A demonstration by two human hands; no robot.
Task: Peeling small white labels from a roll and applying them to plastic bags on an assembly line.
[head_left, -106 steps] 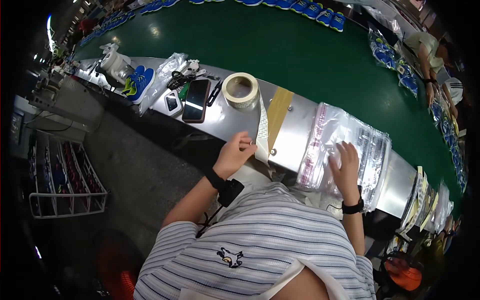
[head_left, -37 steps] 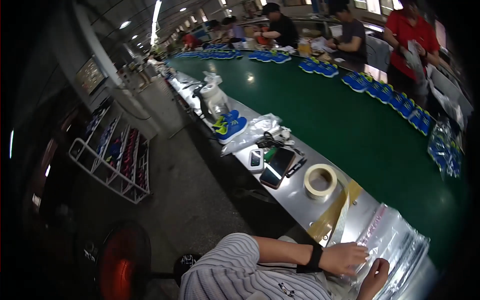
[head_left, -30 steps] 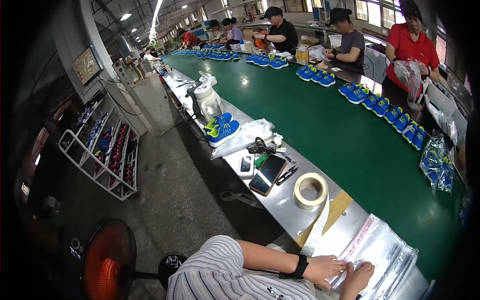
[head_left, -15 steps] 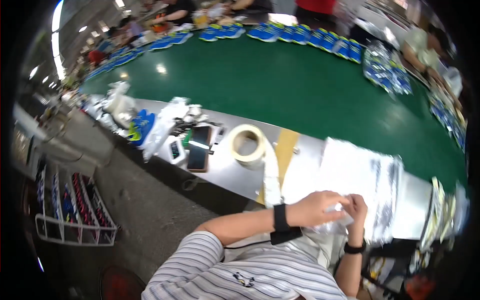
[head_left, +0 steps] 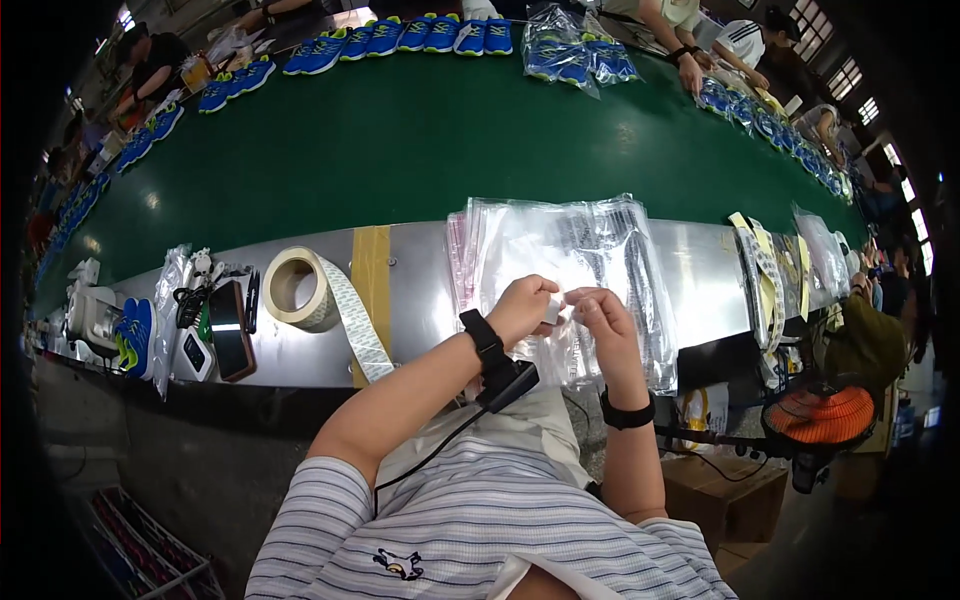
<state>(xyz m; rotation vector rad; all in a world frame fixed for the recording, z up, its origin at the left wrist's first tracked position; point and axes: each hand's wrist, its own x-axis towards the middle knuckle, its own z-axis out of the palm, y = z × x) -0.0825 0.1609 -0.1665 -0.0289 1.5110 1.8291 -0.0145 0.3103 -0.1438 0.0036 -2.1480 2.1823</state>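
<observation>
Left hand [head_left: 525, 305]: closed, fingertips pinching one end of a small white label [head_left: 553, 312] just above the near edge of the worktop [head_left: 420, 310].
Right hand [head_left: 600, 318]: closed too, pinching the other end of that label; both hands meeting, touching through it.
Label: held off the surface, over the near part of the bag stack, not yet stuck down.
Progress: judged early in this piece; label in the fingers only, pressing onto a bag left to do. Number of bags already labelled: cannot tell.
Bag stack [head_left: 560, 260]: clear plastic bags lying flat and overlapped, just beyond the hands; seemingly flat, contents not readable.
Label roll [head_left: 300, 290]: left of the hands, lying on the worktop, its strip trailing toward the near edge.
Phones [head_left: 225, 330]: farther left, beside a small bundle of cables.
Right end of worktop: loose paper strips [head_left: 765, 270] and another clear bag.
Conveyor belt [head_left: 400, 140]: green, beyond the worktop, mostly bare in the middle.
Far edge: blue shoes [head_left: 400, 35] in a row, some inside clear bags [head_left: 575, 55]; other people's hands at work there.
</observation>
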